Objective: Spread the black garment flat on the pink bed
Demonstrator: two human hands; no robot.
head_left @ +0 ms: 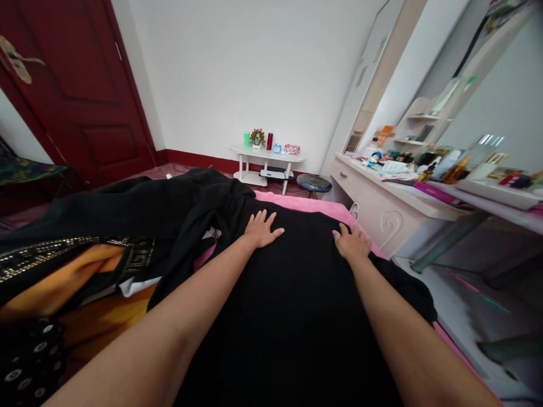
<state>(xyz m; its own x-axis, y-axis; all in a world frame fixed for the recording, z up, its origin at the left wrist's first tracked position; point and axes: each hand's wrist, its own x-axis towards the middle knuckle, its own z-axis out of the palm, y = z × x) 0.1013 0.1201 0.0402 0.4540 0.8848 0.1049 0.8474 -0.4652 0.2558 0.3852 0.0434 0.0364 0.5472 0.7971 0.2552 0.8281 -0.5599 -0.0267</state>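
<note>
- Bed with pink sheet [316, 204], filling the near half of the room; the pink shows only as a strip past the dark cloth and along the right edge.
- Black garment [288, 305] spread flat over the bed, straight in front of the person, running from near the body out toward the far edge of the bed.
- Pile of other clothes [127, 226] to the left of it: more black fabric, bunched, one piece with gold studded trim, and orange cloth beneath. The pile touches the spread garment along its left side.
- Dark red door [80, 96] far left, shut.
- Dressing worktop [403, 200] along the right wall, pale, crowded with bottles and boxes; mirror above it.
- Small white side table [267, 155] against the far wall, carrying a green cup, a little plant, a red flask, a blue clock.
- Round stool [314, 183] on the floor between that table and the bed.
- Left hand [259, 229]: released, palm down, fingers fanned, lying flat on the black garment near its far left part, close by the pile.
- Right hand [351, 243]: also released, palm down on the garment near its far right edge, fingers loosely together, grasping nothing. The hands are well apart.
</note>
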